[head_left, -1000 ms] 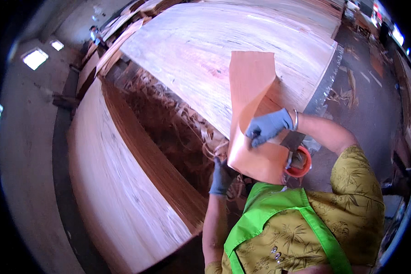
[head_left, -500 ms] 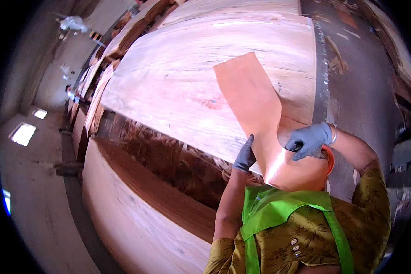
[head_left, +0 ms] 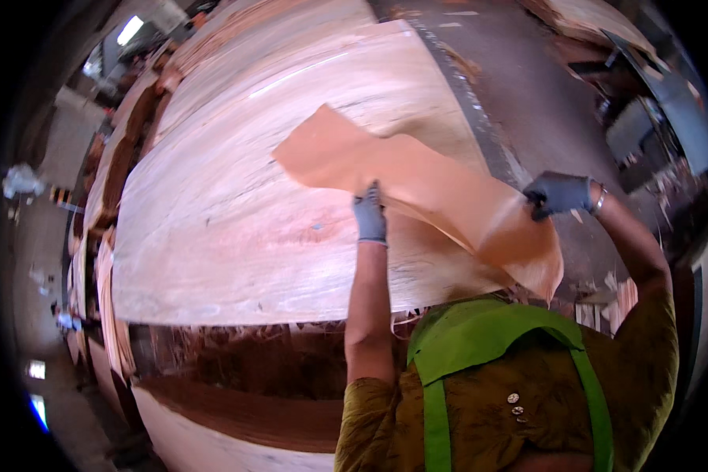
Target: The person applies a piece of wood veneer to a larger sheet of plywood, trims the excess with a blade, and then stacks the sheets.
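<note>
A long, thin orange-tan veneer strip (head_left: 417, 169) bends in a wave above a large pale wood sheet (head_left: 236, 204) lying on a stack. My left hand (head_left: 370, 214), in a grey glove, pinches its near edge toward the left part. At the strip's right end my right hand (head_left: 560, 194), gloved in grey too, is closed on the upper edge. The strip's near right corner hangs down close to my green apron (head_left: 488, 338). Its far left end reaches over the pale sheet, and a shadow falls below the strip.
Brown scraps (head_left: 252, 358) fill a gap in front of the stack, before another pile of wood sheets (head_left: 236, 409). More stacked sheets (head_left: 118, 157) stand at the far left. Grey floor (head_left: 511, 86) runs along the right, with machinery (head_left: 645, 130) beyond.
Both hands have moved away from my body, and the strip has swung from pointing far ahead to lying more crosswise. My view has turned, and the right hand is farther from the left.
</note>
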